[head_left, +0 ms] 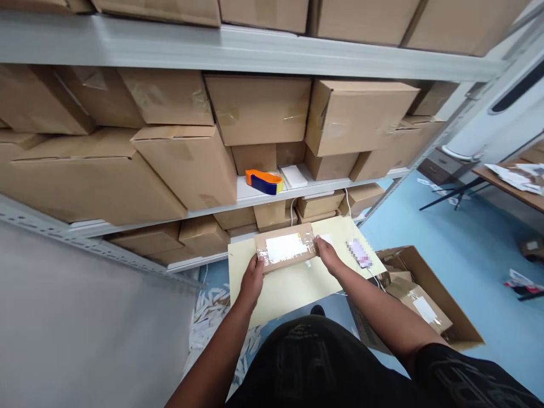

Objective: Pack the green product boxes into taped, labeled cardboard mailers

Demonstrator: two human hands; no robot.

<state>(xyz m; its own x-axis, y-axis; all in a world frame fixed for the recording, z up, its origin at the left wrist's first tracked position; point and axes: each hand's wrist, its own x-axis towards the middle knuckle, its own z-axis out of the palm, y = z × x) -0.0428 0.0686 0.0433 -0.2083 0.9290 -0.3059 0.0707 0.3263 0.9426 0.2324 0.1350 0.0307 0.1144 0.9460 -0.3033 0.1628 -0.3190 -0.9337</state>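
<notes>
A small flat cardboard parcel [285,248] with a white label under clear tape lies on a pale yellow table top [293,286]. My left hand [251,280] grips its left end, fingers curled round the edge. My right hand [328,255] holds its right end, fingers closed on the corner. A small blurred-out item [359,253] with a white cable lies on the table just right of my right hand.
Grey metal shelves stacked with cardboard boxes [191,161] stand behind the table. An orange and blue tape dispenser [264,181] sits on the middle shelf. An open carton [419,300] with parcels stands on the blue floor at right. Paper scraps [210,317] litter the floor at left.
</notes>
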